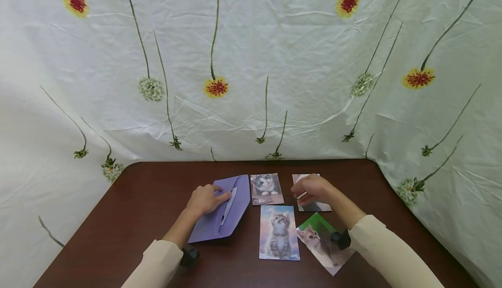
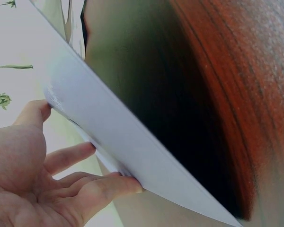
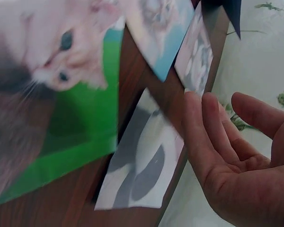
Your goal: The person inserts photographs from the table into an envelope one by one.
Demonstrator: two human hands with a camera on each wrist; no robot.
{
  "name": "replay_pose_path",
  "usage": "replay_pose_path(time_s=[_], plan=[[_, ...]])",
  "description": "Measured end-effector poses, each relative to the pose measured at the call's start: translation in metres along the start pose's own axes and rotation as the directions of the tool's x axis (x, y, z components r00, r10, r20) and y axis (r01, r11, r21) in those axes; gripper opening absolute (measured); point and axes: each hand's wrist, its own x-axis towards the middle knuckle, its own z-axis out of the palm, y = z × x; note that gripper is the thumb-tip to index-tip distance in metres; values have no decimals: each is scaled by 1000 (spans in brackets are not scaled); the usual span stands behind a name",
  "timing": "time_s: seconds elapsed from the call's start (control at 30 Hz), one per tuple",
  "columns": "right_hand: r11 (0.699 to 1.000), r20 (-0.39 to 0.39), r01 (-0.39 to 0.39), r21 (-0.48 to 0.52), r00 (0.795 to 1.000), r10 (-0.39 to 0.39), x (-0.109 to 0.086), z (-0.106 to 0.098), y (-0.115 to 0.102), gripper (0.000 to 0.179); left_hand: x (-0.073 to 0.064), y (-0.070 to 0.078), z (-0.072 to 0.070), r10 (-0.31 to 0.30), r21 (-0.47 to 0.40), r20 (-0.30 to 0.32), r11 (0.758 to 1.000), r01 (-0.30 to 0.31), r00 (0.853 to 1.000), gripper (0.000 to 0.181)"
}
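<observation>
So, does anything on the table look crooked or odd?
Yes: the green-background cat picture, at front right, lies turned diagonally, while the other three pictures sit nearly straight. The purple envelope is slanted too.

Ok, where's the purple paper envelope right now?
In the head view, the purple paper envelope is left of centre, under the left hand, just left of the upper grey-and-white kitten print on the dark brown table.

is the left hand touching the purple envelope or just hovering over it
Touching. The left wrist view shows it: fingertips of the left hand meet the edge of the purple envelope, with no gap between them.
</observation>
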Motion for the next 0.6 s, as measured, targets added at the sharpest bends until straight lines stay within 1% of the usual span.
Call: replay_pose_path(time_s=[0.1,0.27,0.33,0.43,0.6], plan=[[999,-6,-25,-39,1000,25,-3,-6,6,38,0,0,-1,0,-3,3,1000,0,1000,52],[995,-58,-52,-88,997,47,-7,-14,17,33,-1,2,-2,-6,-3,11,1000,6,1000,53],[994,-72,-55,-92,996,49,-8,-17,22,31,-1,2,-2,-10,-3,13,1000,10,1000,53],[995,-70,-54,-83,996,49,-10,-20,28,28,0,2,-2,-10,1,15,1000,10,1000,54],[997,-47,-57,-58,997,54,-13,-26,35,24,0,2,-2,-11,2,14,1000,11,1000,53]])
